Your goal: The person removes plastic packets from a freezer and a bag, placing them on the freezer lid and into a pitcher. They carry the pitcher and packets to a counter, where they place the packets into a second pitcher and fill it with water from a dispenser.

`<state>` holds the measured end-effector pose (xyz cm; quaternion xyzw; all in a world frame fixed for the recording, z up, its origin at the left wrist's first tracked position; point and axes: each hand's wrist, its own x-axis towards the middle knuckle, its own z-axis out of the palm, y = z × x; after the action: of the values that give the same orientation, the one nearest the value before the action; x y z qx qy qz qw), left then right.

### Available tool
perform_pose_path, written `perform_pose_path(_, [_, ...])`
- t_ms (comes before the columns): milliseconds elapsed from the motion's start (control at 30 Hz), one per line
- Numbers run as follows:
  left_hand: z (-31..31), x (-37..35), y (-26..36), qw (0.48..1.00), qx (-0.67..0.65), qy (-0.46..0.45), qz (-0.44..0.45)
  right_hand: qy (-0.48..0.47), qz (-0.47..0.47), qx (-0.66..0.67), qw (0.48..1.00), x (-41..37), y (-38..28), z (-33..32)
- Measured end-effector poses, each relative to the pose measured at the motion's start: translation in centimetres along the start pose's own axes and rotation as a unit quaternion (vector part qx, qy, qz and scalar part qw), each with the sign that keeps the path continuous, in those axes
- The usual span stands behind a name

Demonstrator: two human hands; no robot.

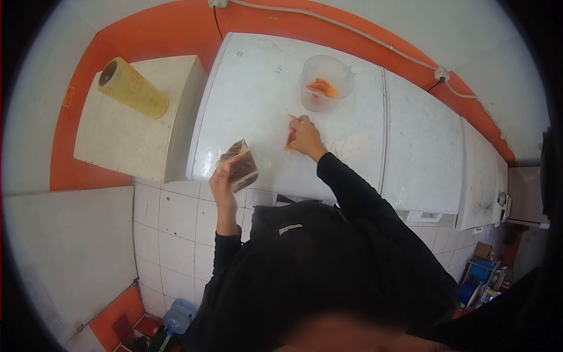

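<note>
In my left hand (221,185) is a clear plastic-wrapped packet (243,171) with dark brown contents, gripped near the front edge of the white surface. My right hand (306,138) is over the same surface, its fingers pinched on a thin orange-red piece (289,141). What that piece is made of is too small to make out. Just beyond my right hand stands a translucent plastic tub (329,66) with orange pieces (322,88) inside.
On a lower white cabinet (97,138) at left stands a large yellow roll (134,88). More white lids (421,146) continue to the right. A pale flat sheet (352,146) lies beside my right forearm. A blue water bottle (179,315) stands on the floor below left.
</note>
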<state>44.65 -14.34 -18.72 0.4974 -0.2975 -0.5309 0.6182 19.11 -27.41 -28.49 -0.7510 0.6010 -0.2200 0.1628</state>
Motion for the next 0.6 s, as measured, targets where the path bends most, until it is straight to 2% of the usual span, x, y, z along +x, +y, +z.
perform_pose_path(200, [1.0, 1.0, 0.3, 0.999, -0.031, 0.012, -0.004, -0.009, -0.009, 0.104, 0.995, 0.0, 1.6, -2.7])
perform_pose_path(267, [1.8, 1.7, 0.4, 0.998, -0.054, 0.02, 0.006, -0.062, 0.102, 0.199, 0.973, -0.1, 1.7, -4.4])
perform_pose_path(300, [2.0, 2.2, 0.4, 1.0, -0.016, 0.014, 0.003, -0.089, 0.155, 0.245, 0.953, 0.0, 1.7, -5.2])
perform_pose_path(367, [1.9, 3.3, 0.3, 0.998, 0.061, 0.005, -0.002, -0.06, 0.148, 0.333, 0.929, -0.1, 4.6, -4.2])
perform_pose_path(400, [2.1, 3.9, 0.8, 0.987, 0.157, -0.004, -0.008, -0.045, 0.144, 0.376, 0.914, -0.2, 6.1, -3.5])
perform_pose_path(467, [2.9, 5.2, 2.1, 0.938, 0.344, -0.021, -0.019, -0.061, 0.218, 0.52, 0.823, -0.4, 7.6, -2.9])
perform_pose_path(500, [3.5, 5.8, 2.2, 0.93, 0.365, -0.002, 0.032, -0.069, 0.251, 0.586, 0.767, -0.5, 8.0, -2.9])
perform_pose_path(567, [5.2, 6.9, 2.1, 0.905, 0.403, 0.034, 0.132, -0.071, 0.257, 0.641, 0.72, -1.0, 8.8, -2.6])
perform_pose_path(600, [6.2, 7.4, 2.7, 0.905, 0.4, 0.041, 0.138, -0.072, 0.261, 0.667, 0.694, -1.2, 9.0, -2.6])
